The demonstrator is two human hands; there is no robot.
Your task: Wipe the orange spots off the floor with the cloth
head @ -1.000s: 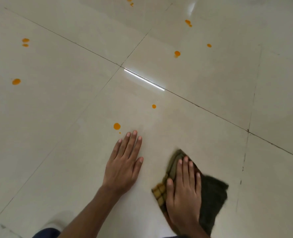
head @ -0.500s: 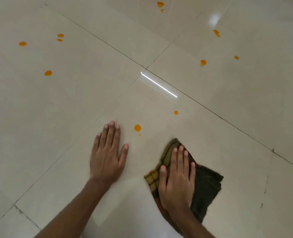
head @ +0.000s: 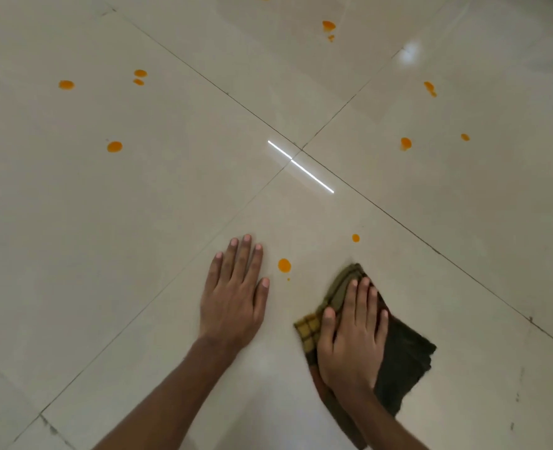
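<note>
Cloth [head: 401, 355]: folded dark green-brown fabric w/ yellow checked edge, flat on glossy cream tiled floor [head: 139, 254], under right hand [head: 353, 336]. R fingers [head: 364, 297] straight, laid flat, pressing down on the fabric, not curled round it. Left hand [head: 233, 297] palm-down on bare tile, fingers straight, holding nothing; prob. propping body wt.

Step in hand (judgement): early in wiping, cloth between targets.
- Round orange spot [head: 284, 265] w/ tiny fleck below it lies between the two hands, just beside L thumb, near cloth's front-left corner, not touching.
- Smaller orange dot [head: 355, 238] just ahead of cloth tip, apart.
- Many more orange blobs [head: 114, 146] [head: 405, 143] scattered over the farther tiles, well apart from cloth. Most of the job looks undone.

Next move needs: slide cloth fwd-left over the round spot w/ steady downward press, then fwd to the dot. Keep L hand off the blob beside it. Far blobs prob. out of reach w/o shifting the body.
</note>
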